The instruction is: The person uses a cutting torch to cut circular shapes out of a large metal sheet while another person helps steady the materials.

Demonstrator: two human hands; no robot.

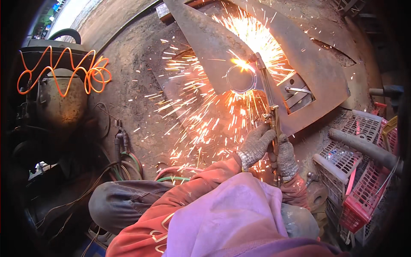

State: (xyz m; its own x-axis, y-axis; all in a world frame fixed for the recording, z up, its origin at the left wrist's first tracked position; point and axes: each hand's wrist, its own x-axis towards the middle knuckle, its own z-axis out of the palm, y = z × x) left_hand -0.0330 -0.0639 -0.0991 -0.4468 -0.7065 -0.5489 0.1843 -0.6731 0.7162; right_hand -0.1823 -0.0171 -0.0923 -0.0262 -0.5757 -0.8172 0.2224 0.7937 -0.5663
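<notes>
A cutting torch (pixel 266 83) slants up from my hands, its bent head (pixel 255 57) over a steel plate (pixel 214 51). A bright flame burns at its tip, on the edge of a round outline (pixel 240 80) cut in the plate. Sparks spray to the left, below and far beyond the plate. My gloved left hand (pixel 258 143) is closed around the torch near its valves. Just right of it, my gloved right hand (pixel 286 158) grips the torch handle lower down. The undersides of both hands are hidden.
Left stands a dark machine with a tank (pixel 64 96) and a coiled orange air hose (pixel 96 75). Red and green hoses (pixel 173 177) lie beside my left knee. Plastic baskets (pixel 364 197) with a metal bar (pixel 364 147) across them stand at right. A larger cut plate (pixel 319 85) lies right of the torch.
</notes>
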